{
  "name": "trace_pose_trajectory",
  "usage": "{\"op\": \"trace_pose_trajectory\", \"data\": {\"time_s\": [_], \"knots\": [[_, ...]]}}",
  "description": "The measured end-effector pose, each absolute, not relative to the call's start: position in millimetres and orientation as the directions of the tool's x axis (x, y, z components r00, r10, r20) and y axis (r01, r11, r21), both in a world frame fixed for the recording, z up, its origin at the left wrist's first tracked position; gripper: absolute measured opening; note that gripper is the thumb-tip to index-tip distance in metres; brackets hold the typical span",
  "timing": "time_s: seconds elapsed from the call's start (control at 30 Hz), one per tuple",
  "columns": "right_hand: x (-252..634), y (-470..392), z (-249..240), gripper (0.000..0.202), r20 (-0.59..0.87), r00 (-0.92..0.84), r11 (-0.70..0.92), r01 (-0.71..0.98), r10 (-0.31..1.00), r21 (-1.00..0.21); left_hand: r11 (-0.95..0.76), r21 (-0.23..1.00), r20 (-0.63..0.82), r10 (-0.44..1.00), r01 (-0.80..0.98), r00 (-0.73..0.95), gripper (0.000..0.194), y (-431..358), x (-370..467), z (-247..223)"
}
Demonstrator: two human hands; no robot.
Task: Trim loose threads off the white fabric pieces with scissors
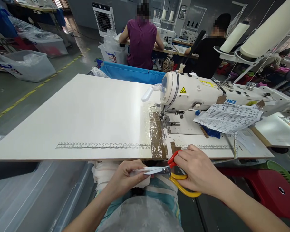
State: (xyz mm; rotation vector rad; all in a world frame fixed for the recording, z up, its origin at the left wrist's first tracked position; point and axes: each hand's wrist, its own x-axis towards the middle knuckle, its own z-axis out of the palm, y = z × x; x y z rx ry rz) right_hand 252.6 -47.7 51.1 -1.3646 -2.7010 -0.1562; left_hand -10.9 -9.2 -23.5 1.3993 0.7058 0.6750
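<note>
Scissors [166, 170] with one red and one yellow handle are in my right hand [195, 167], its fingers wrapped round the loops. The blades are slightly apart and point left, in front of the table's front edge. Their tips lie between the thumb and fingers of my left hand [127, 176], which is closed in a pinch; what it grips is too small to make out. White fabric [108, 172] lies on the lap, behind and below my left hand. Beyond my hands stands a white sewing machine [183, 90], its needle area above brown tape [157, 138].
The white table [99, 112] bears a printed ruler [103, 146] along its front. A paper with handwriting [228, 117] hangs on the machine. Clear plastic bins [29, 66] stand at left, a red stool [268, 190] at right. Two people [142, 42] sit beyond the table.
</note>
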Motion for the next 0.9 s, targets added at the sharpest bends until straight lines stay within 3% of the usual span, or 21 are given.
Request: {"op": "trace_pose_trajectory", "data": {"time_s": [0.17,0.47,0.9], "knots": [[257,-46,48,0.017,0.114,-0.615,0.614,0.788,0.781,0.049,0.076,0.997,-0.079,0.76,0.033,0.645,0.045,-11,-12,-25],[246,-41,42,0.024,-0.013,-0.559,0.557,0.827,0.829,-0.077,0.12,0.991,-0.131,0.73,0.062,0.671,0.045,-10,-10,-24],[257,-44,26,0.028,-0.031,-0.545,0.532,0.827,0.838,-0.18,0.172,0.976,-0.217,0.704,0.133,0.676,0.041,-7,-7,-23]]}}
